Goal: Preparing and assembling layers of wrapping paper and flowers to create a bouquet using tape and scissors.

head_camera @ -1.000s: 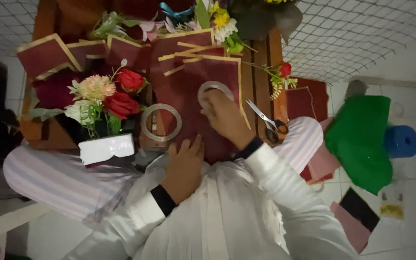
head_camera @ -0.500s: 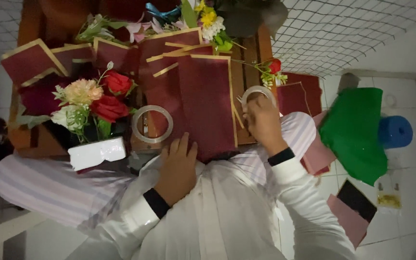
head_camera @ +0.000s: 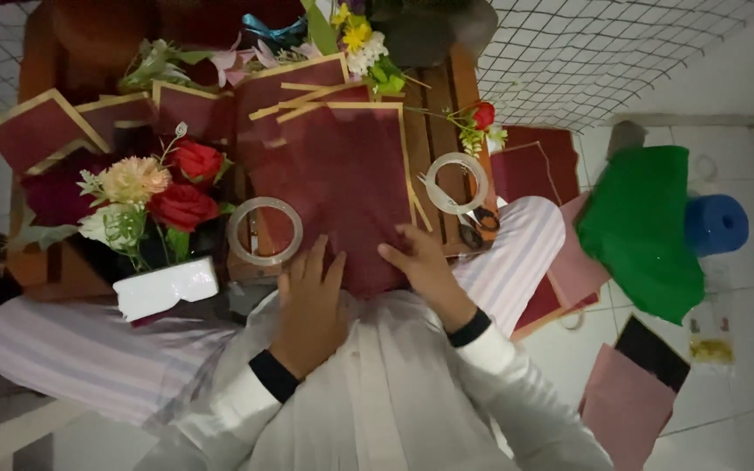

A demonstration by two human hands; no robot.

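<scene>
The maroon sheet [head_camera: 333, 192], centre frame, looks light, thin and floppy; your left hand [head_camera: 311, 301] and right hand [head_camera: 421, 266] rest flat-fingered, gripping nothing, on its near edge — pinch the corners.

Left of the green cloth [head_camera: 643, 231] lie 2 tape rolls [head_camera: 264, 230], scissors [head_camera: 480, 222] and a flower arrangement [head_camera: 152, 196]; a blue roll [head_camera: 716, 224] touches its right edge.

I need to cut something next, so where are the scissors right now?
In the head view the scissors lie on the wooden table's right part, partly under a clear tape roll, just beyond the right hand and beside the dark red sheet.
</scene>
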